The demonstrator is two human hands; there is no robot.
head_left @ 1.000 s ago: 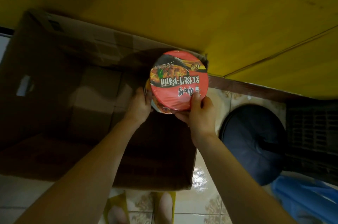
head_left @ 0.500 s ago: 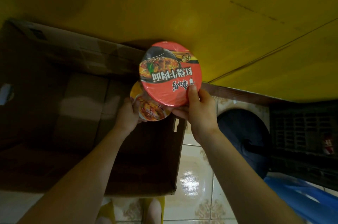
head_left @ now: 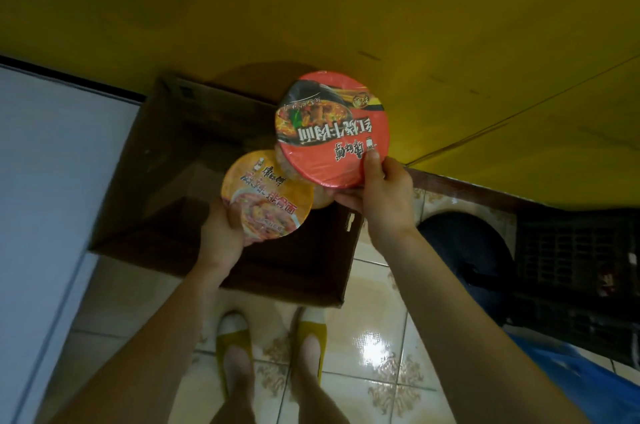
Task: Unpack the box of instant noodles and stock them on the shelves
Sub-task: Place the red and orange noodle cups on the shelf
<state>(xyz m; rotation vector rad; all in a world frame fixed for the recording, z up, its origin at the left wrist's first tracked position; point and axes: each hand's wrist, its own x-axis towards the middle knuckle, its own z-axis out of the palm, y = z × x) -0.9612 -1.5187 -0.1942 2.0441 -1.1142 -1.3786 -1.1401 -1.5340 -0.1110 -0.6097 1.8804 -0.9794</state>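
Red-lidded noodle bowl (head_left: 332,132), orange-lidded noodle bowl (head_left: 266,198), brown box (head_left: 166,160), yellow slippers (head_left: 311,333)

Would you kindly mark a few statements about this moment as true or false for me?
1. The right hand grips the round red-lidded noodle bowl. True.
2. The left hand is empty. False: it grips a round orange-lidded noodle bowl.
3. Both bowls sit inside the brown cardboard box. False: both are held above it.
4. The box stands on a glossy tiled floor. True.
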